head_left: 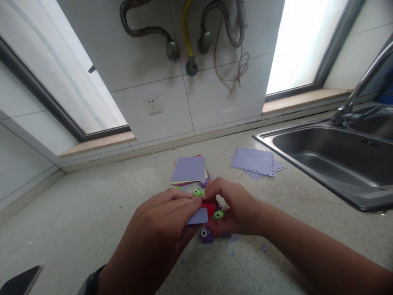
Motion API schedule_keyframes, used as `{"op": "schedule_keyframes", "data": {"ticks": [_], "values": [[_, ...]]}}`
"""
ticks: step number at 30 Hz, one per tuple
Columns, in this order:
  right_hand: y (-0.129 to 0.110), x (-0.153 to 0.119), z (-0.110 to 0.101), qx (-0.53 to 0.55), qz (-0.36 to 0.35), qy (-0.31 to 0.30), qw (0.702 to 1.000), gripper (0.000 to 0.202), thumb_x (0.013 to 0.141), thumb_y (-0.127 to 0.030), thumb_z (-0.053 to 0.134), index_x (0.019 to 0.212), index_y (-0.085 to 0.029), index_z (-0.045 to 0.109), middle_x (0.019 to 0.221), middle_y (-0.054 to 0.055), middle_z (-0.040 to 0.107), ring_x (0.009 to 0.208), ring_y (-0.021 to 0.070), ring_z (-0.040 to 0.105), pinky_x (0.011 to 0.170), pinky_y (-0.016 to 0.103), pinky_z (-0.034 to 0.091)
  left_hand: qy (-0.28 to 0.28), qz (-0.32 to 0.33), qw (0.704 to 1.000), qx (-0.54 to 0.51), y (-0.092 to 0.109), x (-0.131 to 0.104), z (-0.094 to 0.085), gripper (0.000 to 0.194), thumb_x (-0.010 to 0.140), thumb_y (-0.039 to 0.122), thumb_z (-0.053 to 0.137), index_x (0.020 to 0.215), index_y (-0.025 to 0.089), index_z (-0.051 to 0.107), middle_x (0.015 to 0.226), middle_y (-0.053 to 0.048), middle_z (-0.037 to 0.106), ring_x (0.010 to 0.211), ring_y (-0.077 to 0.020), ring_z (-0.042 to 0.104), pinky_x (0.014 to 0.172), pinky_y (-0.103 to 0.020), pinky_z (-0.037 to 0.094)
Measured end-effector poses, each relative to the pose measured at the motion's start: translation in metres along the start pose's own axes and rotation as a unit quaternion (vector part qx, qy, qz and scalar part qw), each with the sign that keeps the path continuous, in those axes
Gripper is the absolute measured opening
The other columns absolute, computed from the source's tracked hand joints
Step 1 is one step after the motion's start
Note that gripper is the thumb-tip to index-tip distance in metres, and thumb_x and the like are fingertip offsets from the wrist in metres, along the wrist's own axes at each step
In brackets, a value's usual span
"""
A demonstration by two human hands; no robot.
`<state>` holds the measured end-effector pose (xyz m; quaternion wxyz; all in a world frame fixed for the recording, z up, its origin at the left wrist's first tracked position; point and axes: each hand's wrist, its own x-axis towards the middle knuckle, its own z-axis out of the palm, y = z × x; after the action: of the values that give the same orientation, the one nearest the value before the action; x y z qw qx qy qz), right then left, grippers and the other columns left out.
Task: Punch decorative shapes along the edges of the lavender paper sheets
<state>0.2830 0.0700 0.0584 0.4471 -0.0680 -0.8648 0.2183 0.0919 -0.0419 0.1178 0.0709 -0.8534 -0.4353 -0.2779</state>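
My left hand [162, 217] is closed on a small purple sheet of paper [198, 217], fingers lying over its top. From the right, my right hand [233, 205] curls its thumb and fingers round a red paper punch [210, 209], which meets the sheet's edge. Part of the punch is hidden by my fingers. Close about my hands are small paper punches: a green one [197, 192] beyond them, another green one [218, 215] beside my right thumb, a purple one [205, 235] nearer me, and a second purple one [203, 183] by the paper stack.
Behind my hands lies a stack of coloured paper [188, 169], purple on top. Purple sheets with punched edges [253, 160] rest to its right. Tiny purple cut-outs [265, 248] dot the counter. A steel sink [325, 164] is at right; a dark flat object [21, 280] is at lower left.
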Motion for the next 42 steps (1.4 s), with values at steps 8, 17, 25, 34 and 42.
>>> {"op": "schedule_keyframes", "data": {"ticks": [8,17,25,34,42], "values": [[0.004,-0.001,0.011,-0.008,-0.034,0.031,0.999,0.026,0.071,-0.023,0.077,0.083,-0.021,0.055,0.075,0.001,0.068,0.062,0.0134,0.064,0.055,0.024,0.049,-0.024,-0.001,0.999,-0.043,-0.003,0.004,-0.003,0.012,0.089,0.017,0.073,0.100,0.017,0.070,0.098,-0.005,0.078,0.092,-0.0246,0.069,0.081,-0.041,0.061],[0.000,-0.002,0.012,-0.125,-0.080,0.089,0.985,0.024,0.082,-0.039,0.071,0.082,-0.020,0.056,0.063,0.000,0.066,0.052,0.0129,0.061,0.047,0.023,0.045,-0.037,-0.018,0.994,-0.101,-0.004,0.002,-0.008,0.004,0.093,0.017,0.067,0.096,0.020,0.068,0.096,-0.003,0.076,0.093,-0.0222,0.065,0.081,-0.036,0.056],[-0.002,0.000,0.001,-0.143,-0.110,0.031,0.983,0.028,0.095,-0.043,0.062,0.081,-0.019,0.056,0.067,0.001,0.066,0.056,0.0119,0.061,0.052,0.023,0.046,-0.041,-0.004,0.994,-0.098,0.000,0.002,-0.013,0.014,0.096,0.017,0.063,0.109,0.020,0.067,0.099,-0.004,0.075,0.097,-0.0224,0.066,0.083,-0.036,0.057],[-0.002,-0.007,0.008,-0.100,-0.114,0.057,0.987,0.022,0.080,-0.032,0.072,0.081,-0.021,0.054,0.067,-0.001,0.065,0.056,0.0122,0.060,0.052,0.024,0.046,-0.062,0.030,0.994,-0.084,0.002,0.006,-0.018,0.014,0.090,0.009,0.068,0.102,0.017,0.066,0.100,-0.006,0.075,0.097,-0.0201,0.064,0.085,-0.032,0.058],[-0.003,-0.006,0.012,-0.070,-0.116,0.032,0.990,0.025,0.082,-0.030,0.068,0.074,-0.023,0.046,0.061,-0.004,0.057,0.048,0.0100,0.048,0.046,0.024,0.036,-0.093,0.006,0.990,-0.103,0.002,0.005,-0.016,0.020,0.081,0.000,0.067,0.089,0.018,0.064,0.098,-0.005,0.074,0.093,-0.0204,0.063,0.082,-0.033,0.059]]}}
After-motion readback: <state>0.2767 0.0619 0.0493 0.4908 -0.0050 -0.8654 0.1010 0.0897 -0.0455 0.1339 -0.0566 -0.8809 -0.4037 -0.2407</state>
